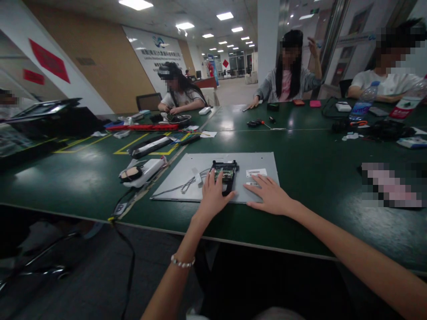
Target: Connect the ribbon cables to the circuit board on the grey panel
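Grey panel, set near edge of table; black module overlapped by left hand, fingers parted; right hand, fingers splayed, over panel's corner.

Table: green, beneath the left hand
Wall: tan, beyond the left hand
Pillar: 1, white, beyond the right hand

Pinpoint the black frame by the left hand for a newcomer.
On the dark green table lies a flat grey panel. On it, at the left hand, is the black rectangular frame. Green circuitry inside sets it apart from the thin grey cables beside it.
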Motion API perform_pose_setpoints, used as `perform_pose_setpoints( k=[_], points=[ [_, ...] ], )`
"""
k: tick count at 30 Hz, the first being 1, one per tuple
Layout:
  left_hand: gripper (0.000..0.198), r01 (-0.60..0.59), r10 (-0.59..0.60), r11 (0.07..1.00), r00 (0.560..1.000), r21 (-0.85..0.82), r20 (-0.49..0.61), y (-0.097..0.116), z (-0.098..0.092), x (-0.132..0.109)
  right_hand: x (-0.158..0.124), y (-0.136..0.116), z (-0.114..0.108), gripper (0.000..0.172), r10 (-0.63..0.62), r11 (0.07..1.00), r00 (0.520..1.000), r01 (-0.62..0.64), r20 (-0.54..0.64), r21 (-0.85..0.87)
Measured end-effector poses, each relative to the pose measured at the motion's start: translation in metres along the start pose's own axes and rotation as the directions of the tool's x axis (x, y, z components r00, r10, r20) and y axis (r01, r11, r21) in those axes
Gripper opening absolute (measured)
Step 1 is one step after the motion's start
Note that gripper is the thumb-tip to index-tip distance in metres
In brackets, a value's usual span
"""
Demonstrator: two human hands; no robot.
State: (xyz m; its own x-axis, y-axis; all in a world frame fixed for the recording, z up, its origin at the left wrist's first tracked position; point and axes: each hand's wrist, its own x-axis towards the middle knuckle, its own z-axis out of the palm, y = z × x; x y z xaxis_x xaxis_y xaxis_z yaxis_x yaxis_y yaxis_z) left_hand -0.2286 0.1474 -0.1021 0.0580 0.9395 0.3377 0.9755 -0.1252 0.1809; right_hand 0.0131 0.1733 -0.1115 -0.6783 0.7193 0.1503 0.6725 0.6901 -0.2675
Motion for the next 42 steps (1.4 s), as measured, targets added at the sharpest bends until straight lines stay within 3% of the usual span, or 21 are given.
perform_pose_setpoints(
  k=[2,5,14,19,22,27,32,37,42],
  points=[
    [0.082,0.002,-0.005,1.000,0.996,0.029,0.093,-0.010,0.003,0.009,0.000,0.000,0.000,0.072,-0.003,1.000,1.000,0.003,0.003,0.005],
    [0.084,-0.019,0.008,0.997,0.990,0.078,0.144,-0.017,0.007,0.023,0.000,0.000,-0.001,0.072,-0.004,1.000,1.000,0.004,0.009,0.018],
    [0.082,0.057,-0.078,0.985,0.990,0.164,0.121,-0.054,0.021,0.090,0.001,0.002,-0.005,0.076,-0.009,0.999,1.000,0.008,0.029,0.045],
    [0.080,0.075,-0.095,0.982,0.989,0.172,0.114,-0.059,0.019,0.093,0.002,0.002,-0.006,0.076,-0.007,0.999,0.999,0.004,0.040,0.054],
    [0.078,0.091,-0.108,0.984,0.988,0.153,0.110,-0.057,0.013,0.086,0.001,0.003,-0.005,0.076,-0.007,0.999,0.999,0.005,0.035,0.054],
    [0.063,0.107,-0.103,0.964,0.994,0.244,-0.026,-0.076,-0.010,0.081,0.001,0.002,-0.006,0.078,-0.012,0.998,0.999,0.010,0.042,0.061],
    [0.036,0.141,-0.191,0.904,0.978,0.403,0.087,-0.102,-0.025,0.079,0.001,0.001,-0.008,0.080,0.000,0.996,0.997,-0.007,0.080,0.090],
    [0.037,0.124,-0.205,0.855,0.973,0.504,0.109,-0.111,-0.031,0.085,0.001,0.003,-0.006,0.080,0.002,0.994,0.996,-0.011,0.085,0.110],
    [0.039,0.171,-0.145,0.857,0.985,0.485,-0.091,-0.109,-0.057,0.113,0.002,0.004,-0.005,0.079,0.003,0.993,0.996,-0.014,0.091,0.121]
  ],
)
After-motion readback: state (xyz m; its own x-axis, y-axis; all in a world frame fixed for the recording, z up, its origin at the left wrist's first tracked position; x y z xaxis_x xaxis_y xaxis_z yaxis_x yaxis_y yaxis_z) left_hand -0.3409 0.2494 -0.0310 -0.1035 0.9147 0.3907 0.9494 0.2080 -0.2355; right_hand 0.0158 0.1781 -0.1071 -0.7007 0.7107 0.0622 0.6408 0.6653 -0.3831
